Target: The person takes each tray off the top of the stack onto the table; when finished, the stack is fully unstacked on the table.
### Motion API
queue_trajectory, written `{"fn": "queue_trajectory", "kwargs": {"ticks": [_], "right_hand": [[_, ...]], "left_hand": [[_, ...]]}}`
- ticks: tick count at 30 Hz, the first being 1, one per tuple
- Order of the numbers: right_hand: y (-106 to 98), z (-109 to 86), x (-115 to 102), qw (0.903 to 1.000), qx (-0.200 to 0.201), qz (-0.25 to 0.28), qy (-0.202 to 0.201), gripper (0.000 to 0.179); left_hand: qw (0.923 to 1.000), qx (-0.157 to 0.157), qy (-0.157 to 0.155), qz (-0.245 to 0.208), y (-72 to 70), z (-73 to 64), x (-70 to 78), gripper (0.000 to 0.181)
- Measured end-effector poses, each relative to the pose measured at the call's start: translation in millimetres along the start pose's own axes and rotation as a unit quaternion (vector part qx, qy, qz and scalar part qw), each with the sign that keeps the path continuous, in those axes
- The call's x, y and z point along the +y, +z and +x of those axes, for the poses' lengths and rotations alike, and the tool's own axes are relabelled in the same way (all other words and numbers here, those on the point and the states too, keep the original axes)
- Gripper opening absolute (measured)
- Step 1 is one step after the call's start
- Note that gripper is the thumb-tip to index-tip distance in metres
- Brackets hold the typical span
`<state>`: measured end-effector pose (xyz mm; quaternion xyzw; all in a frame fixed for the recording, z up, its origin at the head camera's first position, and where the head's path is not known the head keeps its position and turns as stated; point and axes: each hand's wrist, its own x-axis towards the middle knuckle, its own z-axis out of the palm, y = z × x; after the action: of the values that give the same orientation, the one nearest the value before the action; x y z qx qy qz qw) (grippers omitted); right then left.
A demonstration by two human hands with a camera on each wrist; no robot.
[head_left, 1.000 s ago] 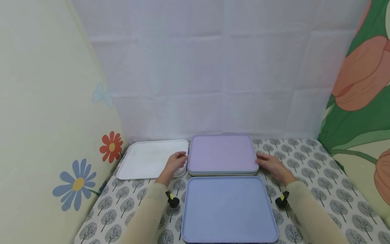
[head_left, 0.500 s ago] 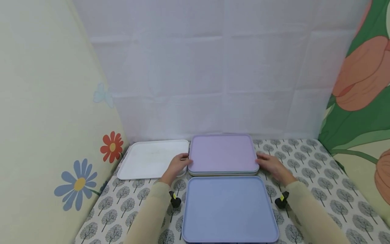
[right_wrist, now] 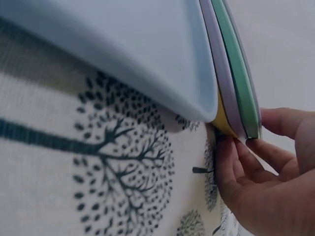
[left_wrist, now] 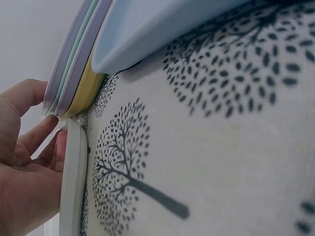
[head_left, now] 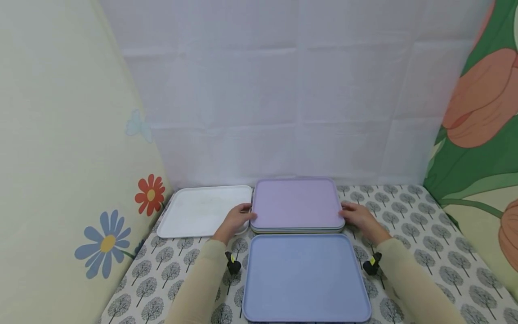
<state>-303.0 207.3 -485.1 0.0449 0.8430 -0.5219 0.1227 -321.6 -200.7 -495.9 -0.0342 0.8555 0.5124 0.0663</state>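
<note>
A stack of rectangular trays stands at the back of the table, a purple tray [head_left: 297, 202] on top. Below it the left wrist view shows green, purple and yellow edges. At the stack's left side my left hand [head_left: 234, 221] pinches the top tray's rim, thumb on the upper edge and fingers lower down. On the opposite side my right hand [head_left: 364, 220] has its thumb on the rim, with fingertips against the green tray's [right_wrist: 241, 83] lower corner. How many layers each hand grips is partly hidden. Nearer me lies a light blue tray [head_left: 306, 279].
Left of the stack lies a white tray [head_left: 206, 209], partly under my left hand. A cloth with a tree print [head_left: 429, 238] covers the table. Behind hangs a white sheet [head_left: 275, 90]. Walls with painted flowers [head_left: 107, 243] flank both sides.
My left hand has moved right, from beside the stack onto the purple tray's left rim. The right hand stays at the right rim. The trays have not visibly moved.
</note>
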Motion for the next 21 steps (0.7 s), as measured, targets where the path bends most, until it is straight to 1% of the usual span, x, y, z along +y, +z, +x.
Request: {"fn": "queue_trajectory", "kwargs": {"ticks": [5, 13, 21], "right_hand": [[1.2, -0.7, -4.9, 0.9999, 0.012, 0.001, 0.011, 0.058], [3.6, 0.3, -7.1, 0.9985, 0.032, 0.028, 0.035, 0.056], [3.6, 2.6, -6.5, 0.9982, 0.038, 0.028, 0.039, 0.056]], "left_hand": [[1.0000, 0.002, -0.006, 0.004, 0.3, 1.4, 0.1, 0.061], [1.0000, 0.000, -0.005, 0.000, 0.3, 0.5, -1.1, 0.060], [0.9999, 0.004, -0.013, -0.002, 0.8, 2.6, -3.8, 0.061]]}}
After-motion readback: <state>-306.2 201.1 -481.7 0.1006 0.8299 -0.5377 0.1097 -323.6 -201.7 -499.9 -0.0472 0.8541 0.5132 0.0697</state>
